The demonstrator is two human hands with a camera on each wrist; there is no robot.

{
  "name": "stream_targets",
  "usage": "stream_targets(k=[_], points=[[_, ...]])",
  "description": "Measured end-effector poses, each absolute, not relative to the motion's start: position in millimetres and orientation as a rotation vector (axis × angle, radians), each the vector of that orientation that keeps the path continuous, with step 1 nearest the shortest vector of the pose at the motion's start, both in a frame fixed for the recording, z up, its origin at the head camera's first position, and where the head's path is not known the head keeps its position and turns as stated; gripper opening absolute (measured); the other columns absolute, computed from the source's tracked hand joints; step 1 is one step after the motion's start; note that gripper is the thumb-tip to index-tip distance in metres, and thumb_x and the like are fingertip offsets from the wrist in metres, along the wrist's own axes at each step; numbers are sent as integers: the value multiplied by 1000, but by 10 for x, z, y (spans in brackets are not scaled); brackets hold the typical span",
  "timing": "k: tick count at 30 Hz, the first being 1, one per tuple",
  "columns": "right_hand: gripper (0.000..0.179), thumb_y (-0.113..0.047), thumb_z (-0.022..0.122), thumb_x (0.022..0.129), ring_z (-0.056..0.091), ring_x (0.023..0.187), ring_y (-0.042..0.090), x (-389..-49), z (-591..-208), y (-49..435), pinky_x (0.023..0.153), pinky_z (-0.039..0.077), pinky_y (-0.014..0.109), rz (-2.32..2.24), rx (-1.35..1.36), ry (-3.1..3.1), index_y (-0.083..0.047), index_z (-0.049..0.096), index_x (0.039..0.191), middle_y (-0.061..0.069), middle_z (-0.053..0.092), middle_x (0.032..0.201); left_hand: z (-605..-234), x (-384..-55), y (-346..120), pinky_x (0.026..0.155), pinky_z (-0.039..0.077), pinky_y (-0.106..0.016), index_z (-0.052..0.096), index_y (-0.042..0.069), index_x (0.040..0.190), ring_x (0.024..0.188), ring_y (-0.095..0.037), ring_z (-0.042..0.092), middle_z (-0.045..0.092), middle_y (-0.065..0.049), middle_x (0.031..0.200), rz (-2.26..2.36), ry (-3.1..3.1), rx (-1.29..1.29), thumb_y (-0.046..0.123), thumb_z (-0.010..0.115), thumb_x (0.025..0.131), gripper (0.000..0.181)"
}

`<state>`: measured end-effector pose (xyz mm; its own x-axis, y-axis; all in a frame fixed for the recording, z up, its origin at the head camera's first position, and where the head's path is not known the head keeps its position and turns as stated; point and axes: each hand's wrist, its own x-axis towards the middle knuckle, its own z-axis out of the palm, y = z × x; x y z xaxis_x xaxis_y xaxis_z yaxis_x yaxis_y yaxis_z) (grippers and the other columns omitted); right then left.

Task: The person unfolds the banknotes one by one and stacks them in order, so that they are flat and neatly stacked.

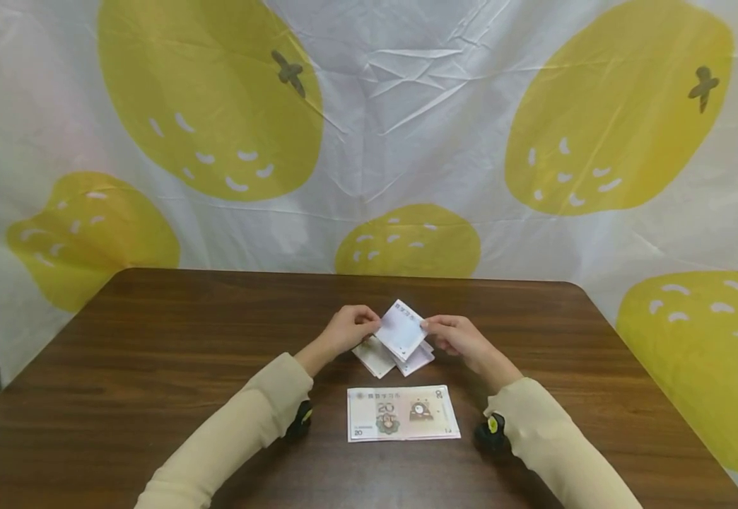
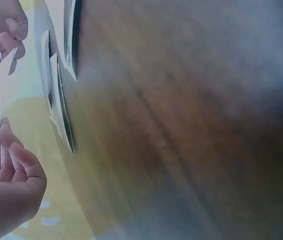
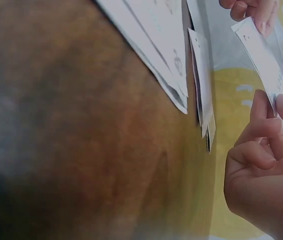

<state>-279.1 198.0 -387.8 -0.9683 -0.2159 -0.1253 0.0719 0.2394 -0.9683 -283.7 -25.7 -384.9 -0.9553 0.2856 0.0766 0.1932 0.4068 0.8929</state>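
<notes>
Between both hands a folded play banknote [image 1: 401, 329] is held up above the table, its pale printed face toward the head camera. The left hand [image 1: 348, 329] pinches its left corner between thumb and fingers. At the opposite corner the right hand [image 1: 461, 339] pinches it the same way, as the right wrist view shows with the folded note [image 3: 262, 57] seen nearly edge-on. Beneath it lie more folded notes [image 1: 374, 358], partly hidden by the held one. Closer to the person, a flat stack of play notes [image 1: 403, 413] marked 20 lies on the table.
The dark wooden table [image 1: 184, 367] has rounded far corners. Behind it hangs a white cloth [image 1: 407, 141] printed with yellow fruit. Black bands with yellow marks [image 1: 493, 428] sit on both wrists below the sleeves.
</notes>
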Motion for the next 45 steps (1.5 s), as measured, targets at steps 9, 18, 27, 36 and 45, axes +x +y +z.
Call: stream_targets(k=[9, 18, 27, 36, 45], points=[[15, -14, 57, 85, 35, 48, 8, -2744, -3894, 2013, 43, 26, 20, -1778, -236, 2261, 0, 61, 87, -1, 41, 57, -3820, -2776, -290, 55, 43, -30, 54, 2, 111, 67, -32, 55, 57, -7, 70, 1673, 2414, 572, 5, 59, 83, 29], [14, -16, 57, 85, 36, 47, 7, -2729, -3918, 2000, 42, 25, 19, -1715, -301, 2261, -2, 61, 84, -2, 41, 54, -3801, -2756, -289, 51, 41, -28, 47, 12, 125, 59, -19, 51, 55, -7, 71, 1475, 2432, 812, 6, 52, 88, 38], [15, -16, 56, 86, 33, 45, 8, -2648, -3859, 1976, 41, 24, 20, -1657, -370, 2260, -4, 62, 80, -1, 38, 53, -3683, -2651, -314, 44, 36, -23, 56, 4, 105, 52, -17, 44, 52, -11, 67, 1474, 2409, 896, 13, 54, 88, 19], [18, -18, 56, 86, 30, 42, 8, -2662, -3925, 1967, 40, 23, 20, -1656, -430, 2217, -3, 62, 81, -2, 37, 50, -3786, -2747, -300, 43, 36, -26, 55, 1, 90, 48, -14, 41, 52, -13, 67, 1548, 2305, 933, 11, 55, 87, 10], [21, -17, 49, 91, 33, 46, 7, -2589, -3891, 1980, 41, 24, 19, -1786, -416, 2091, -9, 57, 73, -2, 39, 55, -3782, -2735, -345, 47, 37, -28, 53, 1, 87, 50, -14, 43, 51, -4, 66, 1588, 2218, 894, 13, 54, 88, 11]])
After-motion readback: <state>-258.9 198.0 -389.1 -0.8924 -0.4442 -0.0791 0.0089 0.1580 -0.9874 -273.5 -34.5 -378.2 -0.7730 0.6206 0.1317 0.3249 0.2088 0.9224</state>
